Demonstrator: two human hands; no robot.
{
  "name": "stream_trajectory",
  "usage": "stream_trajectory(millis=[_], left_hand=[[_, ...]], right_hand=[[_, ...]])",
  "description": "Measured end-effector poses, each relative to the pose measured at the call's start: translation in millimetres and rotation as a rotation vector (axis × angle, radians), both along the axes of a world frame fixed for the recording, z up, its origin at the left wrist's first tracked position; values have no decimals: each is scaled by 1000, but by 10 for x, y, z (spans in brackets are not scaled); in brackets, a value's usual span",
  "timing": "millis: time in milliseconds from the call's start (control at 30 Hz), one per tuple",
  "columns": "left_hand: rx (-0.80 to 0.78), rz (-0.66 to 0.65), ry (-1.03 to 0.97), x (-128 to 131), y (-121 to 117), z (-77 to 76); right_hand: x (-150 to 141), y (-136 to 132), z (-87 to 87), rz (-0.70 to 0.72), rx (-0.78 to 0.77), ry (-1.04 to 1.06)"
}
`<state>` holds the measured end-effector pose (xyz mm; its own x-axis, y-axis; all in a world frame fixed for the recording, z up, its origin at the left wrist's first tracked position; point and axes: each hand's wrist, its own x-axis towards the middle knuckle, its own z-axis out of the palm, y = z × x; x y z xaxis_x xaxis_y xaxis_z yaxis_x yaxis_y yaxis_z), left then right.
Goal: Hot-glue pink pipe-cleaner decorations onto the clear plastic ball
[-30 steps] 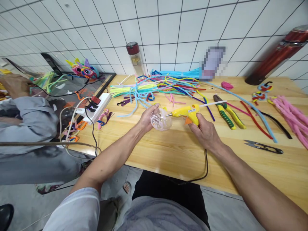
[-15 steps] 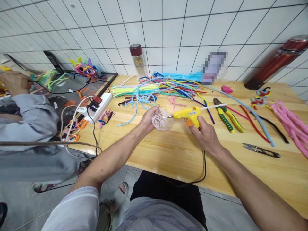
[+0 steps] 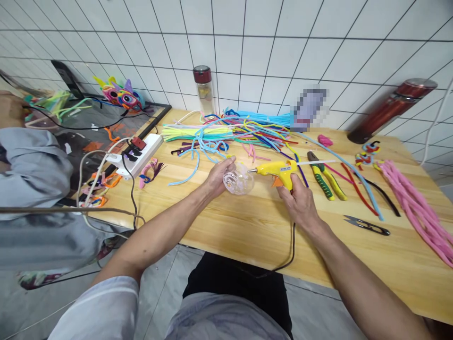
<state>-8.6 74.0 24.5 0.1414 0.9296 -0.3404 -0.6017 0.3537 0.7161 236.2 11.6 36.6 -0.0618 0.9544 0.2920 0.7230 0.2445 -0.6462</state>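
Observation:
My left hand point(image 3: 220, 178) is closed on a clear round plastic ball point(image 3: 244, 180) with pinkish-white strands coiled on its left side. In my right hand point(image 3: 299, 198) is a yellow glue gun point(image 3: 272, 168), gripped by its handle near the orange trigger. Its metal nozzle points left at the ball's upper right edge; whether they touch I cannot tell. A white glue stick point(image 3: 316, 162) sticks out of the gun's back. From the handle a black cord hangs over the table's front edge.
Bundled coloured pipe cleaners point(image 3: 212, 130) lie behind my hands. Pliers point(image 3: 323, 177), thread snips point(image 3: 368, 225) and pink fuzzy stems point(image 3: 406, 203) are to the right. A power strip point(image 3: 143, 156) sits at left, beside a co-worker's sleeve point(image 3: 33, 165). A glass bottle point(image 3: 204, 92) and red flask point(image 3: 391, 111) stand behind.
My view has turned slightly to the right. The glue gun's nozzle has drawn back a little from over the ball to its right edge. Both hands keep their hold.

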Motion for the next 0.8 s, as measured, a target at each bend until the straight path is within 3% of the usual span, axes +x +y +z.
stream_trajectory(millis=[133,800], left_hand=[[105,-42,31,-1,1,4],[113,-11,79,30,-13,45]], right_hand=[[-11,-11,2,25,-26,-58],[-22,-29,25,-17,4,-91]])
